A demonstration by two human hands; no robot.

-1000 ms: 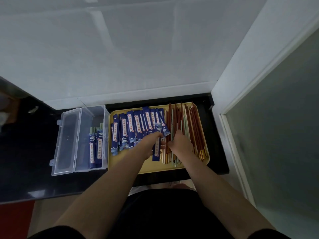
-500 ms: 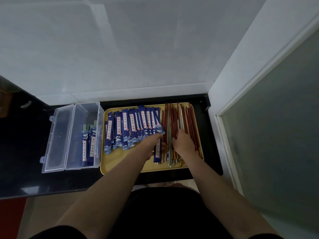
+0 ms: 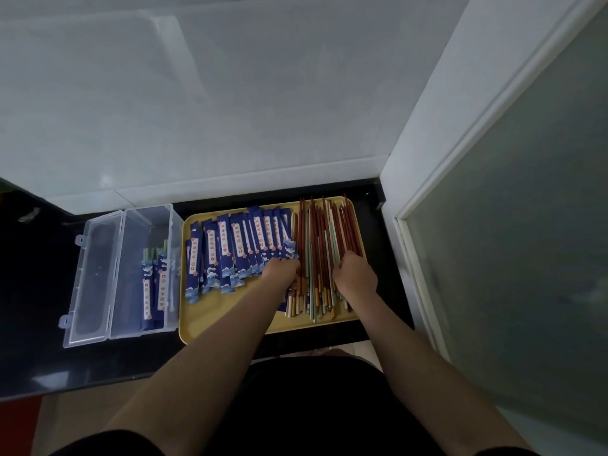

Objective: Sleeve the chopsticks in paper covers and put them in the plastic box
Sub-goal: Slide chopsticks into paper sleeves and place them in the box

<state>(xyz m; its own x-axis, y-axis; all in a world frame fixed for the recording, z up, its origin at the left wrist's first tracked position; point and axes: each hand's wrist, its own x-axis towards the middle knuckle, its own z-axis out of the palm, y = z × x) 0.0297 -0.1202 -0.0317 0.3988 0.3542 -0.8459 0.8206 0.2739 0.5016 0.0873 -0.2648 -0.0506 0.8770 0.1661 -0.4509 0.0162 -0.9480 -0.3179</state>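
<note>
A clear, glossy plastic box (image 3: 144,268) with a hinged see-through lid; inside it, sleeved pairs in printed blue paper; a smooth, matt yellow plastic tray (image 3: 223,319); on it, flat paper covers (image 3: 237,251) in dark blue with a slight sheen; bare chopsticks (image 3: 324,245), smooth and lacquered-looking, red-brown and pale green; a glossy black countertop (image 3: 39,366) showing reflections; a frosted glass panel (image 3: 526,258).

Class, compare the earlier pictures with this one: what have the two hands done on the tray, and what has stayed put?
The right hand has shifted right across the loose chopsticks. The left hand stays at the near ends of the blue paper covers. Yellow tray, open plastic box and its sleeved chopsticks are unchanged.
</note>
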